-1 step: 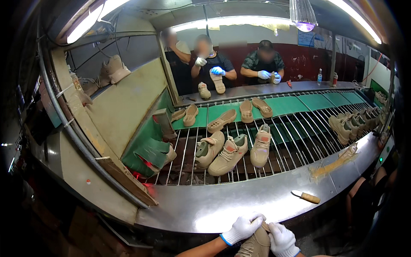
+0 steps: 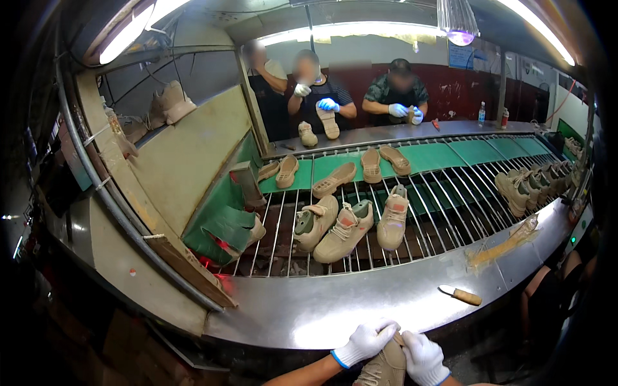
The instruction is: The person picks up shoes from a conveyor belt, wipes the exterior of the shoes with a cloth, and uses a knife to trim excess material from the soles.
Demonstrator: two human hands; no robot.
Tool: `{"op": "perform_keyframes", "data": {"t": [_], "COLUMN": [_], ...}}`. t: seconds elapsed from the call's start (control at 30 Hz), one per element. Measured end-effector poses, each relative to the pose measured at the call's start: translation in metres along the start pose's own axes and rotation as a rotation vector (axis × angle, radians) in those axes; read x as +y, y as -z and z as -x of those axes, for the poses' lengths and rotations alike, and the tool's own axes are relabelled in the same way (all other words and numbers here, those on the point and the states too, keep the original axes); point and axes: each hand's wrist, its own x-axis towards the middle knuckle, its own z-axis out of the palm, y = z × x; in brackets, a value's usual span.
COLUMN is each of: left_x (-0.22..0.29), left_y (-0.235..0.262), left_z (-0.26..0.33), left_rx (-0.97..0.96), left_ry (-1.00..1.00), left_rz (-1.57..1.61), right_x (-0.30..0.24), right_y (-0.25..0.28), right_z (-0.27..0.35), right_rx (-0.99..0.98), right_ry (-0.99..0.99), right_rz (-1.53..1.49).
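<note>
At the near edge of the metal ledge, my left hand, in a white knit glove with blue cuff trim, is closed on the upper end of a beige shoe. My right hand, gloved alike, pinches the same end from the other side. A narrow tan edge of the shoe shows between my fingers; whether it is sole or upper I cannot tell. The shoe's lower part runs out of the picture. On the ledge, ahead and to the right, lies a short-bladed knife with a wooden handle.
Beyond the metal ledge, a roller conveyor carries beige shoes and loose soles on green sheeting. More shoes stand at the right. Across it, three people work or stand. A pipe-edged cabinet closes off the left.
</note>
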Motion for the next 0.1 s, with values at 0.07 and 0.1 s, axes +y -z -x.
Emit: {"op": "perform_keyframes", "data": {"t": [0.07,0.1], "left_x": [-0.003,0.000], "left_y": [0.004,0.006], "left_z": [0.002,-0.003], "left_rx": [-0.019,-0.037], "left_ry": [0.040,0.048], "left_rz": [-0.027,-0.037], "right_x": [0.000,0.019], "right_y": [0.006,-0.006], "right_z": [-0.016,-0.014], "right_rx": [-0.200,-0.179], "right_ry": [-0.092,-0.166], "right_rz": [-0.004,-0.187]}}
